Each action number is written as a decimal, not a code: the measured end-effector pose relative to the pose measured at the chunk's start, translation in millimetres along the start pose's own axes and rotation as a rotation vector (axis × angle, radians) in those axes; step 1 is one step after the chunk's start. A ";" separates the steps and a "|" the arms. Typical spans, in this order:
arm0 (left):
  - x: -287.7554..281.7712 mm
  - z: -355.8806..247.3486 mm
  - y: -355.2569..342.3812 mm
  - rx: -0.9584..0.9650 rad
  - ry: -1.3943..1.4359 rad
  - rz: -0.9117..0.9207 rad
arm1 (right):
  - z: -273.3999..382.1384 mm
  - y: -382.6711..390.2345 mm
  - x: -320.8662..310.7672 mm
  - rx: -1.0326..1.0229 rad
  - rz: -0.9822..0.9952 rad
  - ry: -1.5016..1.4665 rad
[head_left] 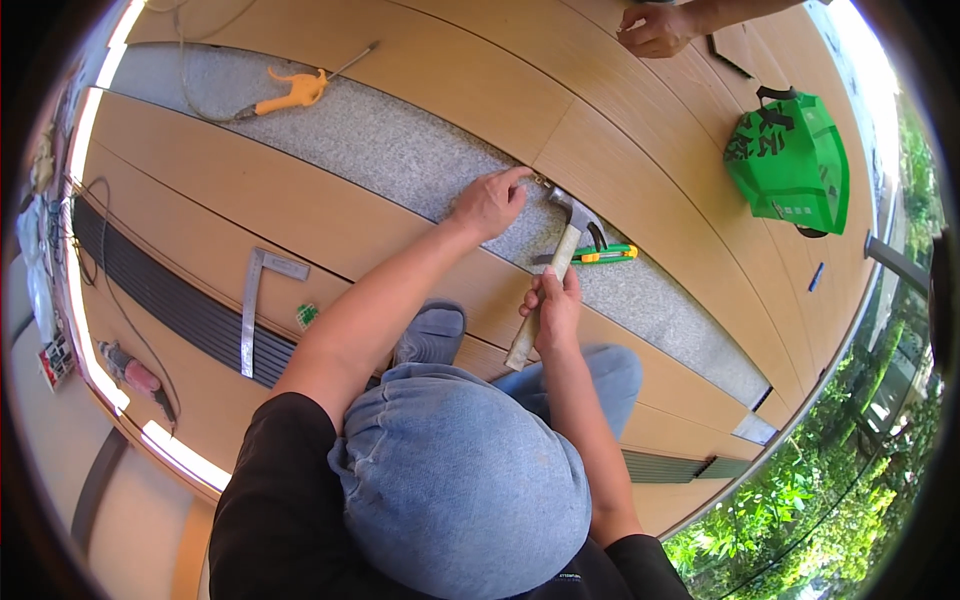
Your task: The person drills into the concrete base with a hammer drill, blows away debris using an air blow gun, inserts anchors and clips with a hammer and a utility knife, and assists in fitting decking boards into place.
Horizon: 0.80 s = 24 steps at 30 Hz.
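My right hand [553, 312] is wrapped round the pale handle of a claw hammer [566, 240]. The hammer's metal head lies by the edge of a wood-coloured floor board [620, 190], over a grey speckled strip. My left hand [493, 204] reaches to that same edge, its index finger stretched toward a small metal piece [541, 180] beside the hammer head. Whether the fingers pinch that piece is too small to make out. Just right of the hammer a green and yellow utility knife [605, 255] rests on the grey strip.
An orange air blow gun [300, 90] with a hose lies far left. Nearer are a metal square [254, 300] and a corded power tool [135, 375]. A green bag [795, 165] stands far right, near a blue marker [816, 277]. Another person's hand [655, 30] shows at the top.
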State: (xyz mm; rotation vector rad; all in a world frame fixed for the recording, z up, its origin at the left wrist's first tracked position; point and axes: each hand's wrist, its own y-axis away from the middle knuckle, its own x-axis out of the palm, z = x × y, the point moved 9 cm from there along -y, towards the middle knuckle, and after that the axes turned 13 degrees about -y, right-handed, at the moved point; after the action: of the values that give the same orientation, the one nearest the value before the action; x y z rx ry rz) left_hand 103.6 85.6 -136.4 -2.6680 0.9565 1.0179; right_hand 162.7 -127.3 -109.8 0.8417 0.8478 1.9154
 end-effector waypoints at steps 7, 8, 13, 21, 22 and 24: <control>-2.8 10.7 2.1 -0.061 0.023 -0.080 | -3.1 2.0 10.2 -0.018 -0.021 -0.029; -3.8 14.0 3.0 -0.068 0.032 -0.099 | -2.3 1.9 9.5 -0.018 -0.029 -0.044; 1.2 24.5 2.7 -0.212 0.142 -0.097 | -12.3 -0.1 20.4 -0.037 0.001 -0.030; 0.7 24.9 2.3 -0.238 0.118 -0.028 | -19.9 2.3 17.6 -0.012 0.003 -0.053; -0.4 22.8 2.6 -0.239 0.120 -0.027 | -20.2 4.0 16.7 -0.012 0.001 -0.052; -3.6 11.0 1.1 -0.153 0.074 -0.030 | -18.1 6.9 8.4 -0.079 -0.095 -0.136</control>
State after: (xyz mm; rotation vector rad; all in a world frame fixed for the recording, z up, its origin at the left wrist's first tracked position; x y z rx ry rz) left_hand 94.8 90.2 -142.3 -2.8535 0.8829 1.0320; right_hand 141.7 -126.9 -112.1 0.8581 0.7127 1.7764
